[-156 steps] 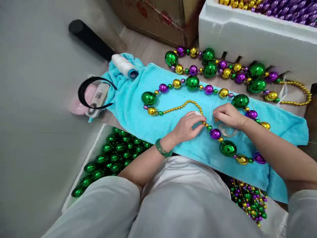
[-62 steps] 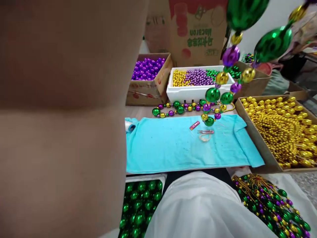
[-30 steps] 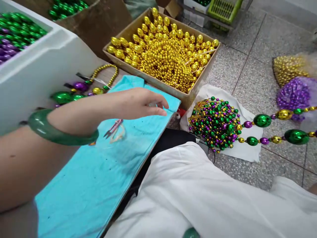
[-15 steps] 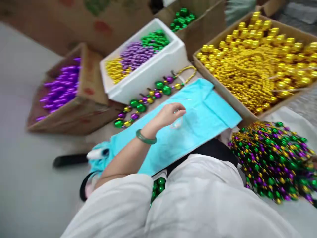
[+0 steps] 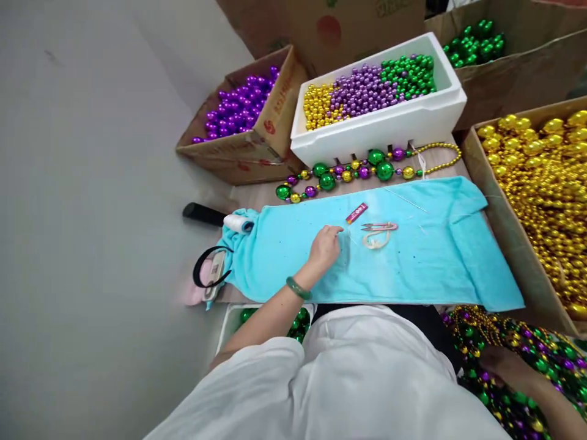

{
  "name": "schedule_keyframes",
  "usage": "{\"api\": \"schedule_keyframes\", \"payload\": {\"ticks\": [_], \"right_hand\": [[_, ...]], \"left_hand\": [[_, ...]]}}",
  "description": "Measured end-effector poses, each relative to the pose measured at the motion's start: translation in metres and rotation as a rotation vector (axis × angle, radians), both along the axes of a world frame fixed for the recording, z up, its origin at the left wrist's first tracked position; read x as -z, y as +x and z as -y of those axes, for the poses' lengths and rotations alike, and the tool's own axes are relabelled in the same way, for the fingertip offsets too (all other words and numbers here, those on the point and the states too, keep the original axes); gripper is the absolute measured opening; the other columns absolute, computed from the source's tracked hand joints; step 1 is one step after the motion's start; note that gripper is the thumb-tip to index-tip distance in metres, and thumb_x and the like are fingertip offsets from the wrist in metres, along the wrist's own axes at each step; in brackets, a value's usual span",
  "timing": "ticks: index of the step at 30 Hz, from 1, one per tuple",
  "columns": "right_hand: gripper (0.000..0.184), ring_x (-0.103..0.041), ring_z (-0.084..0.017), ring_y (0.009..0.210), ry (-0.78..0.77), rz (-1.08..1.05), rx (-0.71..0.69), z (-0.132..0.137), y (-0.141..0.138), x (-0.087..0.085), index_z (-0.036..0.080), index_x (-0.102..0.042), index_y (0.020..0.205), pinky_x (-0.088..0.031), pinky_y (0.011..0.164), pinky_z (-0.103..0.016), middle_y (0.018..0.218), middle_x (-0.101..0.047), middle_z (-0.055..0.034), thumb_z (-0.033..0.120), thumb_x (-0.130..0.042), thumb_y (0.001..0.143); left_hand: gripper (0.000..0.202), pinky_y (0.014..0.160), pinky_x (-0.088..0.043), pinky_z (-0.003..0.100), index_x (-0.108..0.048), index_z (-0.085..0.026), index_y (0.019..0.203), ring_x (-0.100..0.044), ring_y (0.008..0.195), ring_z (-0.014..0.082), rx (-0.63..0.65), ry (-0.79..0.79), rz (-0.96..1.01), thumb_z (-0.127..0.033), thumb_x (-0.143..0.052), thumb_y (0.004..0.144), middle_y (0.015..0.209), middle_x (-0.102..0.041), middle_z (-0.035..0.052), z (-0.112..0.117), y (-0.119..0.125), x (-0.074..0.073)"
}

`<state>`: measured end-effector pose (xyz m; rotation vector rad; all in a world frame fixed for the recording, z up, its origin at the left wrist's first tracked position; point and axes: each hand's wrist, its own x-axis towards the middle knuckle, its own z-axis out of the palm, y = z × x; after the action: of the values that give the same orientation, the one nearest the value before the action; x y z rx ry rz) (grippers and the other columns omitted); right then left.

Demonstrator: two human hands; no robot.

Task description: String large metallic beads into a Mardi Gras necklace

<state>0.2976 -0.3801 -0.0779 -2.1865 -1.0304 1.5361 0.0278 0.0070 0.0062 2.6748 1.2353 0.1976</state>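
My left hand (image 5: 324, 245), a green bangle (image 5: 298, 288) on its wrist, rests on the turquoise towel (image 5: 413, 269) with its fingers curled together. A fine thread seems to run from its fingertips, too thin to be sure. Just right of it lie pink thread snips (image 5: 378, 227), a pale loop of cord (image 5: 375, 242) and a small red packet (image 5: 356, 212). My right hand (image 5: 503, 365) is low at the right, on a heap of green, purple and gold bead necklaces (image 5: 527, 354); its fingers are hidden among the beads.
A finished necklace (image 5: 348, 174) lies behind the towel, before a white foam box (image 5: 380, 131) of small beads. Cardboard boxes hold purple (image 5: 238, 107), green (image 5: 477, 40) and gold beads (image 5: 541, 177). A thread spool (image 5: 238, 223), black headband (image 5: 206, 275) and tray of green beads (image 5: 296, 324) sit at left.
The view swung back over the towel. The necklace I was tying was lifted and carried to the heap at the right. My left hand came back onto the towel near the snips.
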Motion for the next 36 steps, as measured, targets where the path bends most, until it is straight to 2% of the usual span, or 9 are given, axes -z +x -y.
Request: {"api": "schedule_keyframes", "payload": {"ticks": [4, 8, 15, 20, 24, 27, 30, 33, 36], "right_hand": [[0.034, -0.062, -0.015, 0.064, 0.079, -0.324, -0.232, -0.051, -0.019, -0.071, 0.020, -0.062, 0.075, -0.047, 0.057, -0.025, 0.069, -0.065, -0.0018, 0.048, -0.046, 0.087], [0.030, -0.058, -0.017, 0.065, 0.300, 0.052, -0.216, -0.139, -0.023, -0.115, 0.022, -0.061, 0.084, -0.042, 0.061, -0.028, 0.070, -0.065, -0.0012, 0.045, -0.043, 0.090], [0.020, -0.063, -0.018, 0.070, 0.599, 0.249, -0.271, -0.241, -0.041, -0.119, 0.021, -0.064, 0.087, -0.043, 0.064, -0.027, 0.079, -0.070, -0.0031, 0.029, -0.047, 0.088], [0.020, -0.066, -0.017, 0.079, 0.866, 0.211, -0.045, -0.270, -0.068, -0.110, 0.019, -0.069, 0.093, -0.049, 0.070, -0.028, 0.095, -0.072, -0.0068, 0.025, -0.051, 0.087], [0.033, -0.067, -0.017, 0.089, 1.012, -0.050, 0.088, -0.269, -0.103, -0.109, 0.020, -0.065, 0.116, -0.053, 0.078, -0.030, 0.117, -0.068, -0.0088, 0.027, -0.059, 0.084], [0.021, -0.067, -0.016, 0.074, 0.909, -0.128, 0.221, -0.247, -0.115, -0.110, 0.019, -0.072, 0.099, -0.054, 0.069, -0.029, 0.088, -0.074, -0.0054, 0.030, -0.062, 0.084], [0.020, -0.062, -0.014, 0.059, 0.766, -0.101, 0.345, -0.204, -0.105, -0.114, 0.019, -0.074, 0.084, -0.051, 0.059, -0.027, 0.067, -0.069, -0.0024, 0.034, -0.062, 0.084], [0.021, -0.061, -0.016, 0.060, 0.582, -0.030, 0.393, -0.143, -0.079, -0.113, 0.019, -0.074, 0.081, -0.051, 0.059, -0.027, 0.065, -0.068, -0.0028, 0.037, -0.064, 0.081], [0.023, -0.061, -0.018, 0.055, 0.224, -0.006, 0.265, -0.088, -0.050, -0.086, 0.021, -0.071, 0.072, -0.049, 0.053, -0.029, 0.059, -0.066, -0.0029, 0.036, -0.057, 0.083]], "left_hand": [[0.040, 0.091, -0.048, 0.035, -0.057, -0.020, 0.125, -0.052, 0.107, 0.0210, 0.309, 0.091, -0.179, -0.008, -0.040, 0.090, 0.121, -0.058, 0.0105, -0.006, -0.004, 0.005], [0.036, 0.088, -0.049, 0.035, -0.056, -0.018, 0.125, -0.052, 0.108, 0.0215, 0.440, 0.134, -0.250, -0.012, -0.039, 0.094, 0.121, -0.058, 0.0120, -0.012, 0.007, 0.008], [0.023, 0.086, -0.050, 0.037, -0.069, -0.017, 0.096, -0.059, 0.098, 0.0210, 0.319, 0.019, -0.080, -0.016, -0.045, 0.093, 0.101, -0.067, 0.0115, -0.033, 0.003, 0.016], [0.018, 0.086, -0.051, 0.034, -0.071, -0.020, 0.094, -0.063, 0.089, 0.0167, 0.015, -0.281, 0.410, -0.024, -0.054, 0.091, 0.093, -0.071, 0.0058, -0.021, 0.003, -0.013], [0.015, 0.090, -0.049, 0.036, -0.075, -0.023, 0.085, -0.061, 0.092, 0.0176, 0.004, -0.446, 0.665, -0.031, -0.062, 0.086, 0.091, -0.068, 0.0048, 0.024, 0.013, -0.038], [0.015, 0.089, -0.049, 0.036, -0.076, -0.025, 0.082, -0.058, 0.094, 0.0183, 0.007, -0.504, 0.756, -0.036, -0.066, 0.083, 0.091, -0.063, 0.0058, 0.062, 0.023, -0.036], [0.021, 0.081, -0.051, 0.032, -0.076, -0.023, 0.085, -0.059, 0.087, 0.0165, 0.164, -0.646, 0.777, -0.040, -0.064, 0.085, 0.090, -0.061, 0.0063, 0.083, 0.031, -0.026], [0.028, 0.089, -0.049, 0.035, -0.071, -0.022, 0.106, -0.059, 0.095, 0.0188, 0.324, -0.524, 0.651, -0.040, -0.060, 0.087, 0.101, -0.064, 0.0080, 0.067, 0.039, -0.020], [0.044, 0.101, -0.040, 0.043, -0.056, -0.018, 0.130, -0.052, 0.109, 0.0252, 0.218, -0.201, 0.415, -0.037, -0.055, 0.090, 0.115, -0.062, 0.0128, 0.018, 0.047, -0.018]]}}
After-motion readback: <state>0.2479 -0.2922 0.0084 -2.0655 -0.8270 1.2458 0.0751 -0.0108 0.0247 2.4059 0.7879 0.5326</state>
